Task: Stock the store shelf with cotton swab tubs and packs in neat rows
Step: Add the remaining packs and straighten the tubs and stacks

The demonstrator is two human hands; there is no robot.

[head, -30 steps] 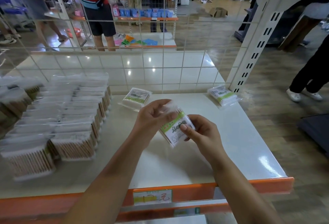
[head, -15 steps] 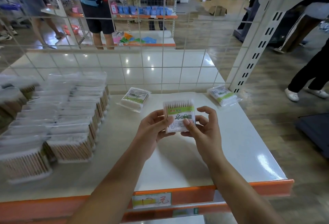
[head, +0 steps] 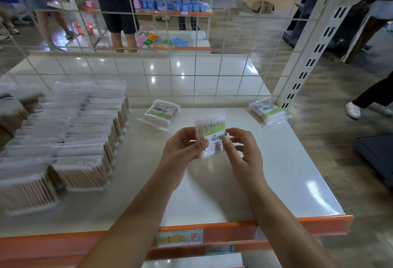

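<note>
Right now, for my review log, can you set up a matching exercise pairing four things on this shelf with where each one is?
Things:
1. swab pack with green band
2. flat pack
3. second flat pack
4. rows of swab packs

Places:
A. lying by the slotted upright post at the shelf's back right
B. lined up on the shelf's left side
C. held upright above the shelf between the left hand and right hand
D. lying near the wire grid, back centre

Pairs: 1-C, 2-D, 3-A, 4-B
</note>
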